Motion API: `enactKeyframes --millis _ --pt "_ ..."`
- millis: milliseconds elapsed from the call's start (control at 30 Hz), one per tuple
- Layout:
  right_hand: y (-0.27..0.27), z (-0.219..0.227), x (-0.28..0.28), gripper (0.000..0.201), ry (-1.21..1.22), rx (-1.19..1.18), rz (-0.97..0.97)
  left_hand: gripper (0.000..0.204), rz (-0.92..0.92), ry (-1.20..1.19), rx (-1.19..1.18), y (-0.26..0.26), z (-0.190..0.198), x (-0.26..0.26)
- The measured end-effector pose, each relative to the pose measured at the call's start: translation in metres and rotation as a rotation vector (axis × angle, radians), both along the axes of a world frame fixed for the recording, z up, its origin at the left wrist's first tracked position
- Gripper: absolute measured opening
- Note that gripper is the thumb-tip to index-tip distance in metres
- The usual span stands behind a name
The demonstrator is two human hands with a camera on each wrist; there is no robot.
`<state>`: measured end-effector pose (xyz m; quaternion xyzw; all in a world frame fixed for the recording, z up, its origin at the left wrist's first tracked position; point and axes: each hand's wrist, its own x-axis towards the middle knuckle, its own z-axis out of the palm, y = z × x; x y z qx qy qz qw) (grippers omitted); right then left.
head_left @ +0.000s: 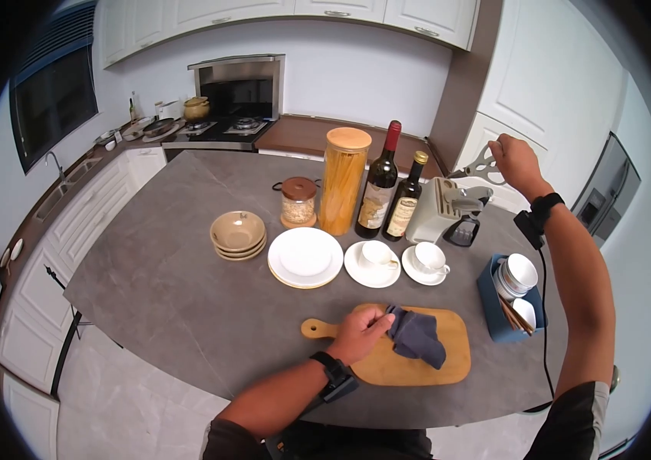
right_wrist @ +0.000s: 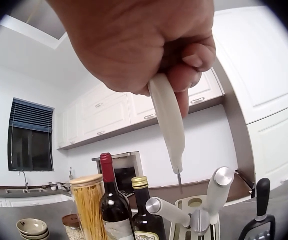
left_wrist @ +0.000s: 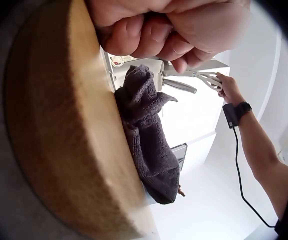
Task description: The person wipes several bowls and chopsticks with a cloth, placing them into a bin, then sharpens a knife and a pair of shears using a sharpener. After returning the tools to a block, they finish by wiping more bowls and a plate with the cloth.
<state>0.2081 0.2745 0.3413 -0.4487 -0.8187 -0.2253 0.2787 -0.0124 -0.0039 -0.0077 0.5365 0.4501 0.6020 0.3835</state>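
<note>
My right hand (head_left: 519, 165) (right_wrist: 139, 40) grips the handles of light grey scissors (head_left: 485, 167) (right_wrist: 168, 120), raised above the knife block (head_left: 426, 221). In the right wrist view their lower end hangs over the block's top (right_wrist: 196, 202), apart from it. My left hand (head_left: 360, 336) (left_wrist: 169, 25), its fingers loosely curled, rests by the handle side of the wooden board (head_left: 448, 368) (left_wrist: 44, 125). Beside its fingertips lies a crumpled dark cloth (head_left: 419, 337) (left_wrist: 151, 145); no grip on it shows.
Wine bottle (head_left: 377, 195), smaller bottle (head_left: 403, 207) and pasta jar (head_left: 343, 184) stand left of the block. Plates (head_left: 305, 257), two cups (head_left: 377, 254) (head_left: 428, 257) and bowls (head_left: 238, 232) lie nearer. A blue bin (head_left: 505, 328) holds dishes; a black cable (head_left: 545, 330) hangs by my right arm.
</note>
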Motion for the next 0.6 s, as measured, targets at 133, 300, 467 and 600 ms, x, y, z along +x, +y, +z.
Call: enactKeyframes --millis 133,300,467,600 --pt "0.014 -0.004 -0.019 0.036 -0.07 -0.038 -0.071 0.034 0.003 0.024 -0.038 -0.003 0.006 -0.001" --pt "0.032 -0.014 -0.029 0.036 -0.116 -0.07 -0.128 0.035 0.01 0.07 -0.061 -0.004 0.009 -0.004" --pt "0.046 -0.017 -0.039 0.038 -0.116 -0.114 -0.155 0.035 0.002 0.045 -0.04 -0.002 0.006 -0.003" --pt "0.072 -0.031 -0.044 0.041 -0.107 -0.095 -0.144 0.035 0.008 0.074 -0.029 0.0 0.003 -0.004"
